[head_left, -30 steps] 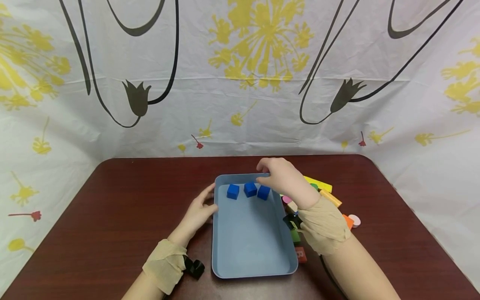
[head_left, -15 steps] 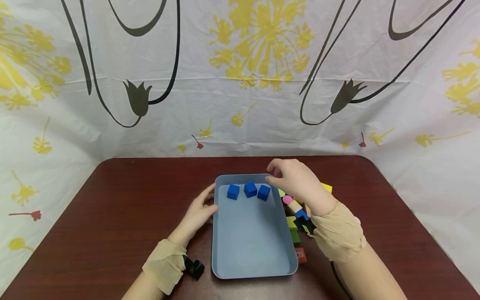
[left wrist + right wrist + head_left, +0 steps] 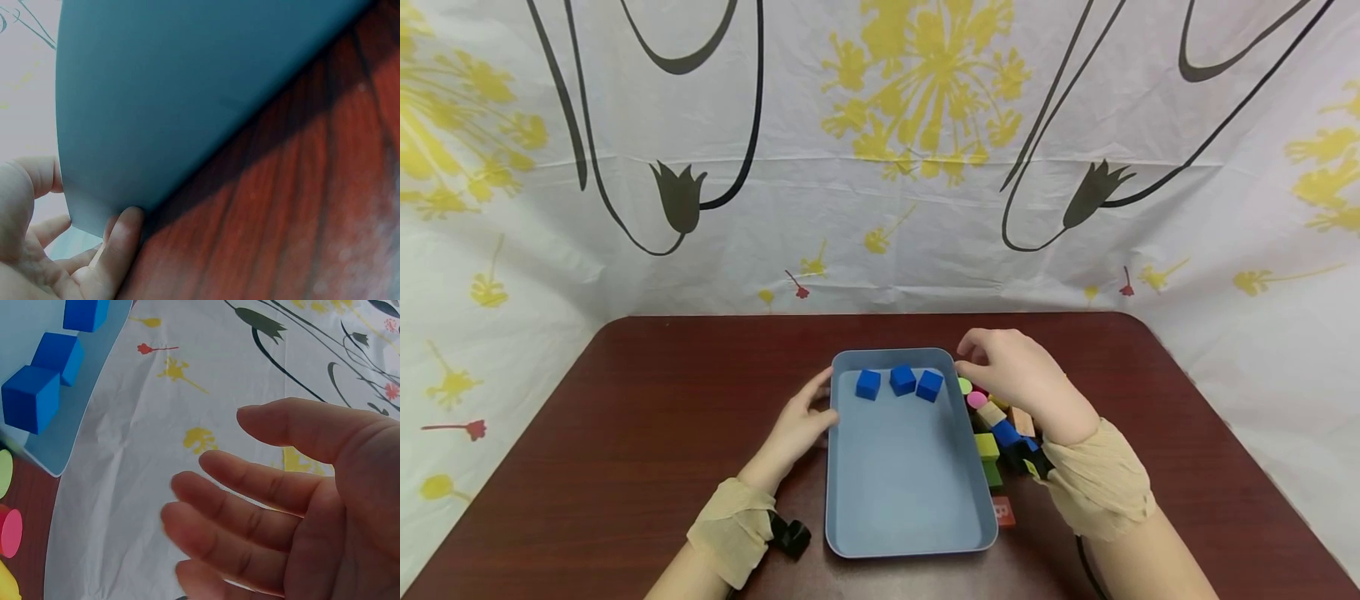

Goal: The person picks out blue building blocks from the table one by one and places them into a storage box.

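A grey-blue tray [image 3: 910,475] lies on the table with three blue cubes [image 3: 902,380] near its far end. My left hand [image 3: 793,429] holds the tray's left side. In the left wrist view, the thumb [image 3: 37,175] reaches over the rim and a finger [image 3: 122,244] touches the outer wall low down by the table. My right hand [image 3: 1018,371] hovers beyond the tray's right far corner, above the loose blocks. Seen in the right wrist view, its fingers [image 3: 231,519] are spread, loosely bent and hold nothing. Arm and hand hide part of the blocks.
To the right of the tray lies a pile of coloured blocks [image 3: 991,414], including a light green block [image 3: 987,447] and a red lettered block [image 3: 1003,512]. The dark wooden table [image 3: 700,400] ends at a patterned white cloth [image 3: 880,275].
My right hand has moved rightward from over the tray's far right corner to above the blocks, uncovering several of them. The left hand, the tray and the cubes have stayed put.
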Demonstrator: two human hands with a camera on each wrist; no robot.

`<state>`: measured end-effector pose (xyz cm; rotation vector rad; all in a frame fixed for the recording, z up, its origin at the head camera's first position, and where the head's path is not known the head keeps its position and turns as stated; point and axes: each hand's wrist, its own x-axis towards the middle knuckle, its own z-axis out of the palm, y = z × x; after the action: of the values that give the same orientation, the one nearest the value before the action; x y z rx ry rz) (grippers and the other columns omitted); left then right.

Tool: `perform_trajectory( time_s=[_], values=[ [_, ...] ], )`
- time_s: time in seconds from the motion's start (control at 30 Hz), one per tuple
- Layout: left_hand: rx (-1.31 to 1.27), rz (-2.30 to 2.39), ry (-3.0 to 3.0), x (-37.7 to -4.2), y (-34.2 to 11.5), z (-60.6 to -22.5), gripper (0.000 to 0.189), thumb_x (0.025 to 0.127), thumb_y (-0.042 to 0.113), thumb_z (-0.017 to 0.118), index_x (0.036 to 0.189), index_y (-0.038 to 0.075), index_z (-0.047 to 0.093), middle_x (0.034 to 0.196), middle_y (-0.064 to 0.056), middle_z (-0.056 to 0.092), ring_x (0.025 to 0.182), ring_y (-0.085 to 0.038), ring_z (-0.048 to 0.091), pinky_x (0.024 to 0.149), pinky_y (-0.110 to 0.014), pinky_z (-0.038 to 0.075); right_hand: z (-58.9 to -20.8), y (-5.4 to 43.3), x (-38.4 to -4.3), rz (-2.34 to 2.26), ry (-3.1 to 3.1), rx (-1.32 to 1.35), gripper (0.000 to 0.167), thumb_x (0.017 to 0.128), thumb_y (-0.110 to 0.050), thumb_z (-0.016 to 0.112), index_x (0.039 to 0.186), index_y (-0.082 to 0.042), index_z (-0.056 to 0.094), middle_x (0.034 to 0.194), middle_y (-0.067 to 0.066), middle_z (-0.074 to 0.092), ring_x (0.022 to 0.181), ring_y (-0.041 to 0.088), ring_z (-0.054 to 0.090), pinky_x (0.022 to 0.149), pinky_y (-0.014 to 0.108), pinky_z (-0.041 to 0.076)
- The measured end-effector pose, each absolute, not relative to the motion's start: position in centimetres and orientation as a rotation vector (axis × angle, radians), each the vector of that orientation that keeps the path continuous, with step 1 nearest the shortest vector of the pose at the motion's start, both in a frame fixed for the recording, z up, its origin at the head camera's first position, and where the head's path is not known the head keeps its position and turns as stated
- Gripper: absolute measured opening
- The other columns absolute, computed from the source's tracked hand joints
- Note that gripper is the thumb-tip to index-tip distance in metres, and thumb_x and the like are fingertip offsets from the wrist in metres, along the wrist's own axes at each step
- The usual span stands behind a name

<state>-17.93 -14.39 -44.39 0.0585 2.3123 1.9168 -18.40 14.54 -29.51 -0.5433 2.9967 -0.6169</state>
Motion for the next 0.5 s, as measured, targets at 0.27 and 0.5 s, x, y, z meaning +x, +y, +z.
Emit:
perform_trajectory(
  time_s=[0.27, 0.5],
  values=[
    [0.056, 1.916, 2.311, -17.9, -14.3, -44.4, 0.076, 0.080, 0.003, 0.058, 0.150, 0.023, 0.035, 0.131, -0.014, 0.051, 0.060, -0.021, 0.052, 0.055, -0.038, 0.050, -30.0, 15.8, -17.8, -0.628, 2.989, -0.496, 0.025, 0.089, -0.024, 0.066, 0.107, -0.006, 0.066, 0.082, 0.001, 0.063, 0.069, 0.016, 0.055, 0.066, 0.037, 0.050],
    [0.053, 1.924, 2.311, -18.0, -14.3, -44.4, 0.076, 0.080, 0.003, 0.058, 0.150, 0.023, 0.035, 0.131, -0.014, 0.051, 0.061, -0.022, 0.053, 0.056, -0.038, 0.051, -30.6, 16.8, -17.4, -0.668, 2.989, -0.452, 0.027, 0.090, -0.026, 0.065, 0.108, -0.006, 0.066, 0.087, 0.002, 0.063, 0.077, 0.019, 0.057, 0.071, 0.042, 0.050]
  ],
)
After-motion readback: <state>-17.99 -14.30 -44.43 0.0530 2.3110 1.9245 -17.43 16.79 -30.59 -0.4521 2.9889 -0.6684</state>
